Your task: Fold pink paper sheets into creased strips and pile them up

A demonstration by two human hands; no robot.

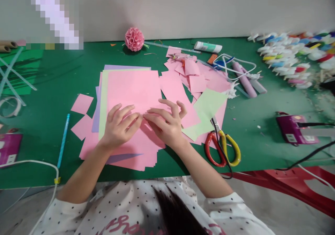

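My left hand (119, 125) and my right hand (167, 125) meet fingertip to fingertip over a stack of coloured paper. Both are closed in a pinch, thumbs mostly hidden beneath the fingers. Whatever they pinch blends with the pink below, so I cannot make it out. Directly under them lies a pink paper sheet (133, 88), on top of green and purple sheets (96, 116) whose edges stick out at the left. Two small pink paper squares (82, 103) lie left of the stack. Scissors (222, 147) with red and yellow handles rest to the right of my right hand.
A pink folded-paper ball (134, 39) sits at the back. Pink paper scraps (197, 83), a glue stick (208, 47) and a glue gun (244, 78) with a white cord lie to the right. A blue pencil (63, 140) is at left; a purple power box (295, 128) stands far right.
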